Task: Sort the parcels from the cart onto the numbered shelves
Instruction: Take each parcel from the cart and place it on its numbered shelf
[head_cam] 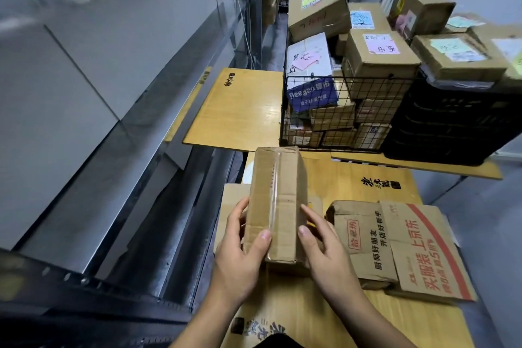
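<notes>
A long, tape-sealed brown parcel [275, 200] is held near centre, pointing away; far right, the wire cart [339, 78] holds stacked boxes [378, 65], probably hand-labelled.

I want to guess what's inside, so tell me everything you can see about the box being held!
The long brown cardboard box is shut, with clear tape running down its top seam. No label shows on this face. The left hand grips its near left side, the right hand its right, thumbs on top.

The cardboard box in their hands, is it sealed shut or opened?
Sealed. Clear tape runs down the closed flaps of the cardboard box, held between the left hand and right hand.
</notes>
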Demonstrator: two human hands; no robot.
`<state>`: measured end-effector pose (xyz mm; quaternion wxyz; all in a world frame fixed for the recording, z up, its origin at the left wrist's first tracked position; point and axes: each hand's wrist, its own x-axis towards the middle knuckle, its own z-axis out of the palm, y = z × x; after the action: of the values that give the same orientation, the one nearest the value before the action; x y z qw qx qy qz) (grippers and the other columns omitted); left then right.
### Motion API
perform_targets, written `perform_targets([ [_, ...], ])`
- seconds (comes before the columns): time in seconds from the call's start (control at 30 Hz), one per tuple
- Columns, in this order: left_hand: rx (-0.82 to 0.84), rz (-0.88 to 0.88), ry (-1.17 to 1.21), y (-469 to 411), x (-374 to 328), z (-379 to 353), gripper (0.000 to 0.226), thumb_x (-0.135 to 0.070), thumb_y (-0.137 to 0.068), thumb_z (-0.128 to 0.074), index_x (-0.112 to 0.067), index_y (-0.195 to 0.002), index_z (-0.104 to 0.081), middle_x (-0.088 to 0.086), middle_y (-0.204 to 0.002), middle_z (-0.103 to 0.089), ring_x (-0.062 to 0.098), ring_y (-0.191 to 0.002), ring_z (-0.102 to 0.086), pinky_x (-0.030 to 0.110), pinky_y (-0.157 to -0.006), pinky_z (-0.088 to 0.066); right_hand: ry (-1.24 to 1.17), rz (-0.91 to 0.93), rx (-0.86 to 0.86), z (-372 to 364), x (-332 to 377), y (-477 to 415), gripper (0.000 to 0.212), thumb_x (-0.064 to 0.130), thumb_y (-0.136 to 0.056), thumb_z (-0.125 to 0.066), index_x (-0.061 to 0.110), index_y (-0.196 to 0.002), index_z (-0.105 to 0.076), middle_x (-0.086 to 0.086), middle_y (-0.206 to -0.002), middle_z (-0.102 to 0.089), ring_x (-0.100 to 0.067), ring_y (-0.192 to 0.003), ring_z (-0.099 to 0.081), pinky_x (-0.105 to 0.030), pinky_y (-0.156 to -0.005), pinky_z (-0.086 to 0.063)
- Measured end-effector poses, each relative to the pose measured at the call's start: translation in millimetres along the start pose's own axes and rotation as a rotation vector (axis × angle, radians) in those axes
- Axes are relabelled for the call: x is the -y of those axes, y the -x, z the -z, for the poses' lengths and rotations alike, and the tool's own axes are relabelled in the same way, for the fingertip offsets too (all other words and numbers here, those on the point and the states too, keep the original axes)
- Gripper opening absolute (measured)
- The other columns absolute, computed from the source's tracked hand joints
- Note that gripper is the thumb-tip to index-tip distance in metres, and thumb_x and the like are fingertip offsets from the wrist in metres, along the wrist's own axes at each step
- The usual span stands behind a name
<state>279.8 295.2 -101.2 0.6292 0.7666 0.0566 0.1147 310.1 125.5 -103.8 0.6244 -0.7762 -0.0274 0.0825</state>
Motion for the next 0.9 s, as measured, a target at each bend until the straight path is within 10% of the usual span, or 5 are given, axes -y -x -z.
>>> perform_targets([
  [0.47, -0.054, 0.057, -0.021, -6, 10, -9, 0.032, -0.034, -0.089, -0.056, -0.033, -0.120, -0.062, -0.010, -0.123, -0.063, 0.010, -0.119, -0.056, 0.038, -0.102, -0.046, -0.406, -0.074, -0.086, 6, -6, -10, 0.039, 0.011, -0.100, -0.056, 0.038, -0.129, -0.054, -0.007, -0.123, -0.068, -0.022, -0.115, -0.066, -0.048, -0.101, -0.052],
  [0.7, 0.006, 0.123, -0.175, -4, 4, -6, 0.074, -0.076, -0.069, -0.054, -0.045, -0.135, -0.040, -0.022, -0.136, -0.041, -0.006, -0.127, -0.039, 0.018, -0.103, -0.033, -0.471, -0.071, -0.042, 5, -9, -6, 0.045, 0.011, -0.100, -0.053, 0.047, -0.126, -0.060, -0.010, -0.131, -0.064, -0.027, -0.124, -0.061, -0.052, -0.103, -0.049],
  [0.9, 0.002, 0.288, 0.089, 12, 5, -9, 0.087, -0.068, -0.059, -0.070, -0.042, -0.136, -0.039, -0.023, -0.130, -0.053, 0.001, -0.119, -0.054, 0.041, -0.106, -0.043, -0.412, -0.001, -0.008, 12, -5, 3, 0.043, 0.012, -0.100, -0.051, 0.045, -0.123, -0.066, 0.013, -0.135, -0.063, -0.015, -0.129, -0.057, -0.057, -0.107, -0.046],
])
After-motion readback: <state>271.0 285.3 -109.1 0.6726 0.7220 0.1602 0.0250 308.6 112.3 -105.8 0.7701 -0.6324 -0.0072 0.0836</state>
